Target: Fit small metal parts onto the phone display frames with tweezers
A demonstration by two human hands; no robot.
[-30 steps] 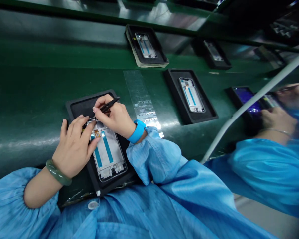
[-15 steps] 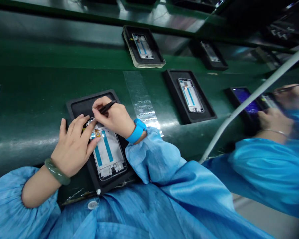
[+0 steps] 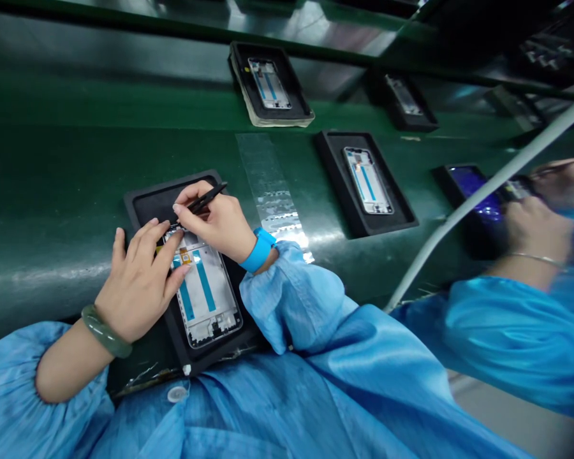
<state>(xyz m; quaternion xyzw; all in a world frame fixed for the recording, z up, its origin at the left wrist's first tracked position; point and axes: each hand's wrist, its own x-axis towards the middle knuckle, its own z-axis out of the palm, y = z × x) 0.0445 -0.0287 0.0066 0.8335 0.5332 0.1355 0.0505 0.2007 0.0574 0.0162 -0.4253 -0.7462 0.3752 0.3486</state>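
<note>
A silver phone frame [image 3: 205, 287] with blue strips and a small orange flex piece lies in a black foam tray [image 3: 136, 203]. My left hand [image 3: 136, 280] rests with spread fingers over the frame's left edge, its fingertips near the top end. Between the thumb and fingers of my right hand [image 3: 220, 220] is a pair of black tweezers [image 3: 209, 197], slanting up to the right. The tweezer tips reach the top edge of the frame; my fingers partly hide them, and whatever small part they touch cannot be made out.
To the right stands another foam tray [image 3: 402, 220] with a phone frame. Farther back sits a tray [image 3: 296, 115] with a similar frame. Transparent tape [image 3: 272, 178] runs along the green surface. A pale tube [image 3: 459, 239] crosses before a co-worker's hands [image 3: 538, 233].
My right hand has shifted very slightly left and the tweezers lean a little flatter. The back tray has moved slightly left. The co-worker's near hand has moved right.
</note>
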